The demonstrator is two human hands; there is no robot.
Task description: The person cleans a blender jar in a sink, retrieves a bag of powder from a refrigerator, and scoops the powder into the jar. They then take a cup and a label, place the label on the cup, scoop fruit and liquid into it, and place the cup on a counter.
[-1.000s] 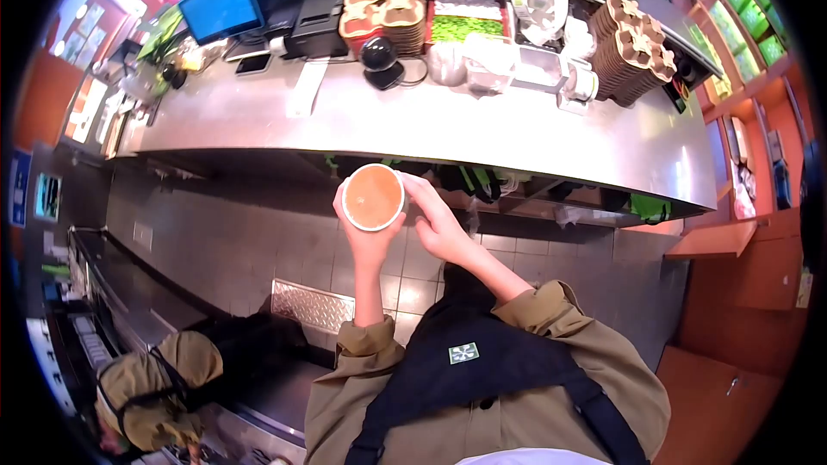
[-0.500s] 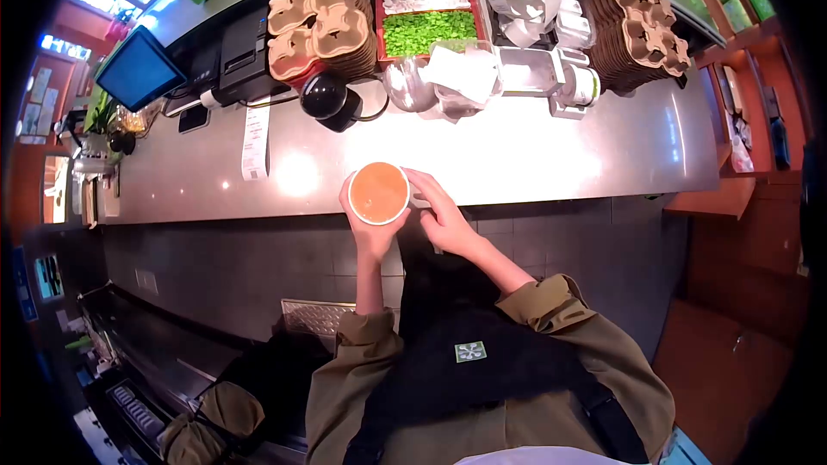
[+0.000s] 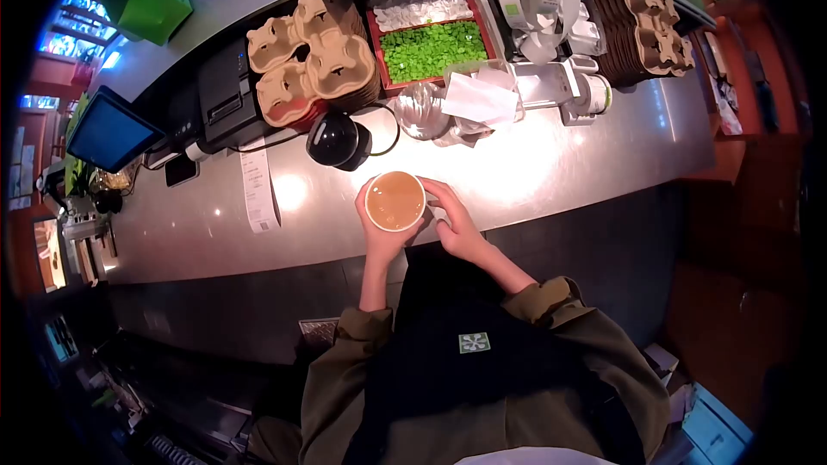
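An open cup [image 3: 395, 201] with a white rim, filled nearly to the top with a milky brown drink, is held upright over the front edge of the steel counter. My left hand [image 3: 382, 239] wraps round its left and near side. From the right, my right hand [image 3: 458, 231] curves against the cup, fingers at its side just below the rim. How far the right fingers reach round is partly hidden. Beyond the cup stands a glossy black round device [image 3: 337, 139], and a printed paper slip [image 3: 258, 182] lies to the left.
Along the counter's back [image 3: 517, 174] are cardboard cup carriers [image 3: 314, 56], a red tray [image 3: 379, 56] of green and white small pieces, clear plastic lids [image 3: 421, 112], label rolls [image 3: 544, 0], and more stacked carriers [image 3: 642, 26]. A screen [image 3: 112, 129] and a phone [image 3: 182, 172] are at left.
My view has shifted and turned a little. The cup and both hands now sit farther in over the counter's front edge, with the grip much the same.
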